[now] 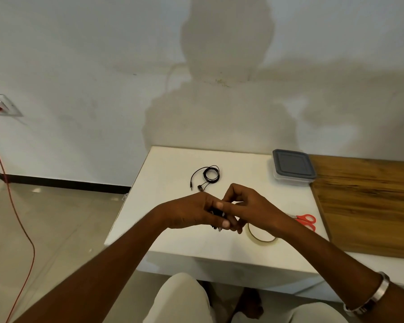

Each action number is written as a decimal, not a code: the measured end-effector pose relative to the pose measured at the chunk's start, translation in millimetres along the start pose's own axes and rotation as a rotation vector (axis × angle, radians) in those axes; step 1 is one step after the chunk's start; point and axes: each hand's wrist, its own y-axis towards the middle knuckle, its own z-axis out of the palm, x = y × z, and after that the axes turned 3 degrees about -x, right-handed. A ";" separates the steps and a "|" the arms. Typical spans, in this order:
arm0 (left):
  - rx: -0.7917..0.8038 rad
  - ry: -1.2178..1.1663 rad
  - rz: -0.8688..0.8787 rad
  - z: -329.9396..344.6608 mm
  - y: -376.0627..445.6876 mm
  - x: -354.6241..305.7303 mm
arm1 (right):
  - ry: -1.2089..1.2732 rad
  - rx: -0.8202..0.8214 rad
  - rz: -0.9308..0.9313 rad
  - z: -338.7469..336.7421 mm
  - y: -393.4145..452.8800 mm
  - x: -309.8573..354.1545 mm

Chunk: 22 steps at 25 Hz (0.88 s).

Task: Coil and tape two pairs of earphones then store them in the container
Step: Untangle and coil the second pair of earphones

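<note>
A red cable (pixel 14 206) runs from a wall socket (pixel 0 104) down across the floor at far left, well clear of the white table (pixel 173 236). Above the table's middle, a person's left hand (pixel 191 212) meets the right hand (pixel 250 208), and a dark pair of earphones (pixel 216 214) sits bunched between them: the left hand's fingers curl round the bundle, with small pale ends of it poking out just below the fingertips, while the right hand's thumb and forefinger pinch at its top. How much of the cord is wound cannot be told, as the fingers cover most of it. Beyond the hands, toward the table's far edge, a second pair of earphones (pixel 205 177) lies loosely coiled, its plug and buds trailing out. Near the front edge, partly under the right wrist, lies a roll of clear tape (pixel 262 236), and just beside it red-handled scissors (pixel 304 220). At the far right corner stands a lidded grey container (pixel 292 166), next to a wooden board (pixel 369 206). A metal bangle (pixel 371 297) circles the right forearm.
</note>
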 end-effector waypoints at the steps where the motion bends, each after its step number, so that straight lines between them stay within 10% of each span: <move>1: -0.022 0.031 -0.006 0.5 0.2 -1.0 | -0.017 -0.014 -0.034 1.1 -1.0 -1.3; 10: -0.200 0.001 0.006 14.8 10.4 -0.8 | -0.055 -0.172 -0.044 3.8 -1.3 -6.5; 16: -0.216 -0.503 0.044 12.5 6.7 0.8 | 0.451 0.107 0.106 -9.4 -2.7 -14.1; 22: -0.285 -0.763 0.073 13.9 7.6 4.7 | 0.343 -0.023 0.061 -4.5 5.8 -24.0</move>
